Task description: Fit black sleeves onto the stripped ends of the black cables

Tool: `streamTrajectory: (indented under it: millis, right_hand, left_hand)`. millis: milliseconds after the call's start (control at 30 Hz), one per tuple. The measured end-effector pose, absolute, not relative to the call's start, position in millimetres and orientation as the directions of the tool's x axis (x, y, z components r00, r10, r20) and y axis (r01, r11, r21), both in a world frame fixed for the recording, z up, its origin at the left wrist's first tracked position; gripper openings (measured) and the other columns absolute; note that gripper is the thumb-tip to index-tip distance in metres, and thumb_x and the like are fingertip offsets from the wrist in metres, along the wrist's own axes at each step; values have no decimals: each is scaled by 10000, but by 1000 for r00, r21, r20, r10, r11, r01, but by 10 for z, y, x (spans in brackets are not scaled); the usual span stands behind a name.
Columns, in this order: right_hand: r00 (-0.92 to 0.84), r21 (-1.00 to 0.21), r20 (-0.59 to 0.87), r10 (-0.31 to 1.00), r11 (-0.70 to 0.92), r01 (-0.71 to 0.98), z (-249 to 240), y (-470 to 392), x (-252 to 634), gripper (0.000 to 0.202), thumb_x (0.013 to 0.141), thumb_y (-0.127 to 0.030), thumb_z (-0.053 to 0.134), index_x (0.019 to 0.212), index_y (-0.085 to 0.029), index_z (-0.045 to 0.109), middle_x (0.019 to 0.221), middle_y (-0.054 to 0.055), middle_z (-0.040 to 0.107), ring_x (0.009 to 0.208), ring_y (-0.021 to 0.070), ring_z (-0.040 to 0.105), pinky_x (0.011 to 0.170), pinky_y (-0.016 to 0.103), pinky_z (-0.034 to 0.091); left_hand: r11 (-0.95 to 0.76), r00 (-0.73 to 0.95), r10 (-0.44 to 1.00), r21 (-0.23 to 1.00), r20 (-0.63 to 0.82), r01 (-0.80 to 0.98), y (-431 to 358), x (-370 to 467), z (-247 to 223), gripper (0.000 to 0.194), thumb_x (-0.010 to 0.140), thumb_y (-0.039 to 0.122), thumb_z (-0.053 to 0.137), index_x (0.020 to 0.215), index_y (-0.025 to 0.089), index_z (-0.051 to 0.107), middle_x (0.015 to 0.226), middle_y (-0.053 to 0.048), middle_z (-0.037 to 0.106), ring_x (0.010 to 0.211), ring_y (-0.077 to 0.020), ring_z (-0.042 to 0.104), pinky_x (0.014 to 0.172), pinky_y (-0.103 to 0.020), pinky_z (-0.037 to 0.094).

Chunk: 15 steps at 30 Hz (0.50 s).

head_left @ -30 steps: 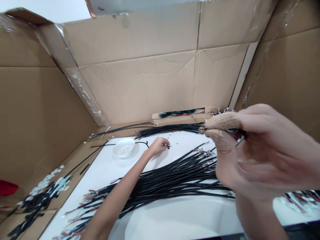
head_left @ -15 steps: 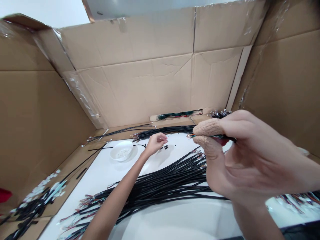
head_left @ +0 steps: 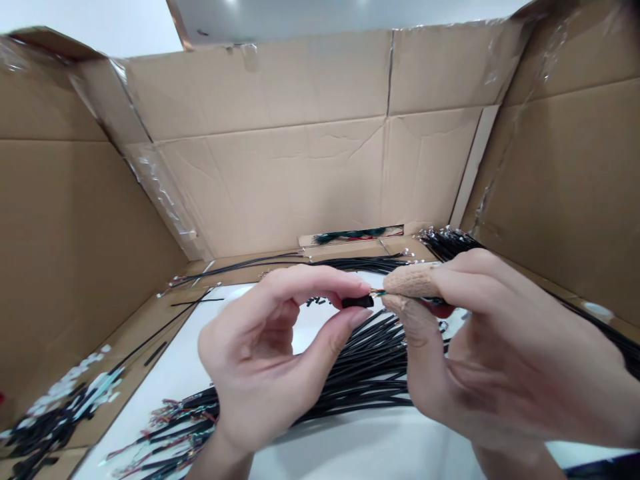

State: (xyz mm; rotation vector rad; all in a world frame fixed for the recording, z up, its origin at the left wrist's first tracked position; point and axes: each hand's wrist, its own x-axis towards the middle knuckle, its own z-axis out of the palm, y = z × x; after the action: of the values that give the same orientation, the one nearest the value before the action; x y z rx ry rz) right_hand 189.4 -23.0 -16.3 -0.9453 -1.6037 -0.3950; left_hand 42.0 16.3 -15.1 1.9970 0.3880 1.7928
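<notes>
My left hand (head_left: 280,347) pinches a short black tube (head_left: 357,303) between thumb and forefinger. Right beside it, my right hand (head_left: 480,340) grips the end of a black cable, with tape-like tan coverings on its thumb and forefinger. Thin coloured wires (head_left: 379,293) stick out from those covered fingertips toward the tube; whether they touch it is too small to tell. Below and behind both hands lies a thick bundle of black cables (head_left: 365,373) on the white surface (head_left: 200,333), its wire ends fanned out at the lower left.
Cardboard walls (head_left: 300,173) stand at the back and both sides. More black cables (head_left: 357,262) run along the back edge, and another bunch (head_left: 450,243) lies at the back right. White pieces and black parts (head_left: 65,413) are heaped at the left. Small black tube pieces (head_left: 316,302) lie behind my left hand.
My left hand has come up from the table near the small black pieces to my right hand, now with a black tube in its fingers. My right hand has lowered slightly.
</notes>
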Motion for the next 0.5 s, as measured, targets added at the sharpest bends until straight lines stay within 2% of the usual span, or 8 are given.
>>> streamTrajectory:
  millis: [67,167,367,500]
  right_hand:
    - [24,-262,924,381,586,766,-181,-252,1873,182,807,-77,546,830,-234,635,704,25,685,580,176,609,550,312,516]
    - [68,-249,943,325,556,793,-172,-283,1839,198,797,-62,555,822,-241,635,678,13,687,546,175,593,518,310,502]
    - [-46,-105,965,260,540,835,-89,-321,1827,230,762,-41,676,842,-256,664,663,-19,702,520,162,635,480,285,504]
    - [-102,-33,962,255,477,878,-92,-348,1819,186,809,-67,667,843,-248,692,630,-12,698,535,179,645,482,315,500]
  left_hand:
    - [-865,109,488,496,866,-70,157,432,-166,357,751,-35,748,984,234,726,904,48,763,792,-78,713,718,-129,620]
    - [-861,89,498,504,862,-67,153,444,-170,336,749,-28,753,972,220,719,885,51,755,778,-62,706,720,-107,612]
    - [-846,29,526,527,850,-86,102,480,-183,320,752,-34,736,966,202,707,886,52,740,781,-41,703,691,-71,593]
    - [-820,-17,566,562,824,-107,53,501,-182,311,741,-48,729,933,196,704,858,54,735,757,-41,698,693,-66,598]
